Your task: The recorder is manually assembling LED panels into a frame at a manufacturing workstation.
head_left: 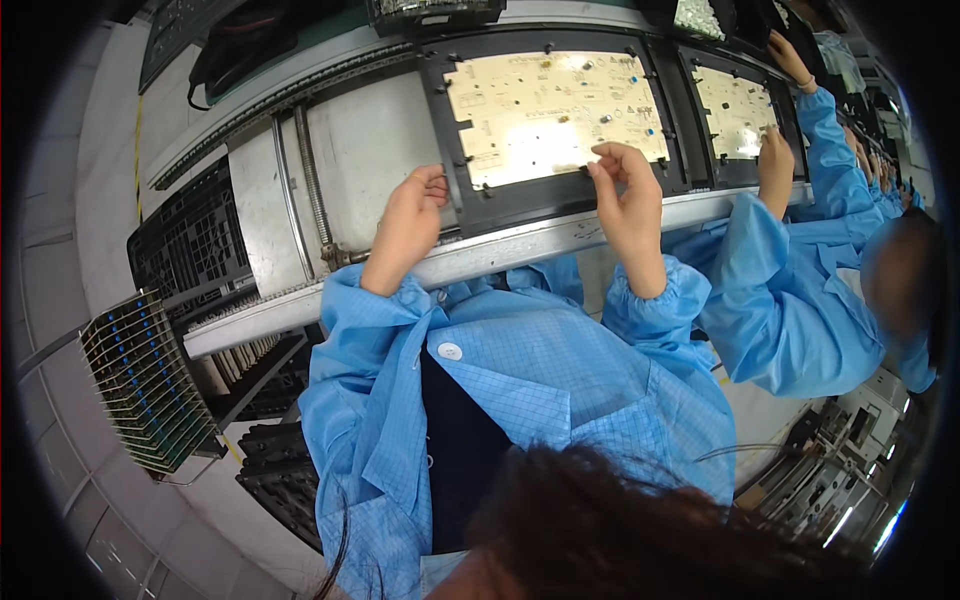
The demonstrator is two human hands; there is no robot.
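A cream circuit board (510, 95) with a few small yellow and blue parts lies in a black carrier tray (530, 205) on the conveyor in front of me. Beside the tray's left edge is my left hand (408, 215), its fingers curled together with the tips at that edge. What they hold, if anything, is hidden. My right hand (632, 195) hovers over the board's near edge, thumb and forefinger slightly apart by a black clip on the tray. Nothing shows between them. Bright glare covers part of the board.
A second board (735, 110) in its own tray sits to the right, with a co-worker's hand (775, 160) over it. The metal conveyor rail (500, 255) runs along my front. At left stand a rack of stacked boards (145, 385) and a black slotted tray (190, 230).
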